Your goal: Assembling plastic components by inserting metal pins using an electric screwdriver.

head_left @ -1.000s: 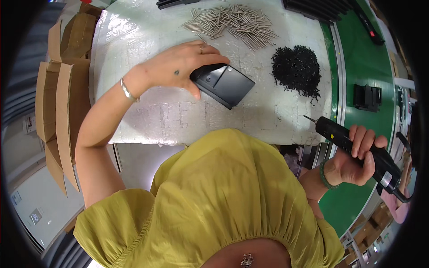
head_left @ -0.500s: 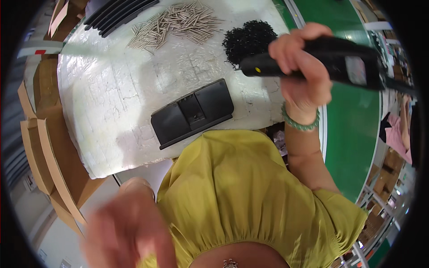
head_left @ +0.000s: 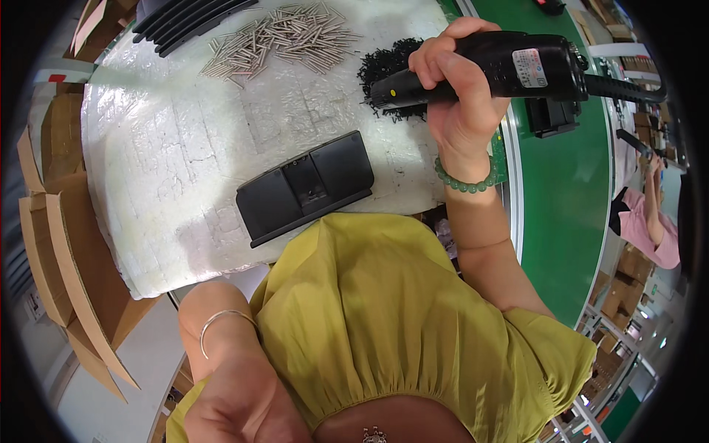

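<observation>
In my right hand (head_left: 464, 96) is a black corded electric screwdriver (head_left: 509, 68), the fingers wrapped round its body. Its narrow end points left, over the pile of small black screws (head_left: 385, 63); whether it touches them I cannot tell. My left hand (head_left: 240, 402) is low at the bottom edge, away from the table, its fingers cut off by the frame. Between my hands, near the table's front edge, lies a black rectangular plastic part (head_left: 306, 184) with a recessed middle, set at a slant and touched by neither hand.
Silver metal pins (head_left: 292, 37) are heaped at the table's back, beside stacked black ribbed parts (head_left: 188, 22). Film covers the white tabletop (head_left: 162, 170). Cardboard boxes (head_left: 85, 251) stand left. Right, a green belt (head_left: 565, 214) carries a black part (head_left: 552, 117); beyond is a person in pink (head_left: 650, 221).
My right hand and the screwdriver have shifted left and slightly up in the picture. My left hand, blurred before, is lower and sharper now. The table things appear shifted slightly left.
</observation>
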`<state>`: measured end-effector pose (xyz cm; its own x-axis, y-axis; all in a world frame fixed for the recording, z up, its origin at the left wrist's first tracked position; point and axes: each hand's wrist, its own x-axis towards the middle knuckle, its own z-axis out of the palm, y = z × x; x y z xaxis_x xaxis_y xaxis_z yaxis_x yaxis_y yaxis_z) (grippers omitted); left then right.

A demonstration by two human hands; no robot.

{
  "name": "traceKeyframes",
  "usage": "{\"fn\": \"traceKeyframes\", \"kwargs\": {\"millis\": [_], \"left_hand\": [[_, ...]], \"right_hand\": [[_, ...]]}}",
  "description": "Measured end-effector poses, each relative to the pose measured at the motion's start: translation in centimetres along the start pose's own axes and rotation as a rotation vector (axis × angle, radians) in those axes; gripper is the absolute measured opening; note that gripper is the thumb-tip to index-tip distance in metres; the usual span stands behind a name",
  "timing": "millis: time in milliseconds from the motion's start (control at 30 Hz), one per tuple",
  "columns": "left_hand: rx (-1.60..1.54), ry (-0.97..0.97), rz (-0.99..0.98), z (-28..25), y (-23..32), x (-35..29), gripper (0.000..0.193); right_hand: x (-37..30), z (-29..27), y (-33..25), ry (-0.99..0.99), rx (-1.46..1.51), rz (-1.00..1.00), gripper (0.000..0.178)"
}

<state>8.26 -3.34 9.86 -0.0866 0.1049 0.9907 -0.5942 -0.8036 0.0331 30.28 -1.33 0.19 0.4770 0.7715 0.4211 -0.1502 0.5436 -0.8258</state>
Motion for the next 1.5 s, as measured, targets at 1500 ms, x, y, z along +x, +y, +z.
{"fn": "traceKeyframes", "kwargs": {"millis": [1500], "left_hand": [[0.35,-0.435,-0.971,-4.2,-8.9,-10.8,0.022]], "right_hand": [[-1.8,3.8,-6.8,-0.367,0.118,-0.114,0.027]]}}
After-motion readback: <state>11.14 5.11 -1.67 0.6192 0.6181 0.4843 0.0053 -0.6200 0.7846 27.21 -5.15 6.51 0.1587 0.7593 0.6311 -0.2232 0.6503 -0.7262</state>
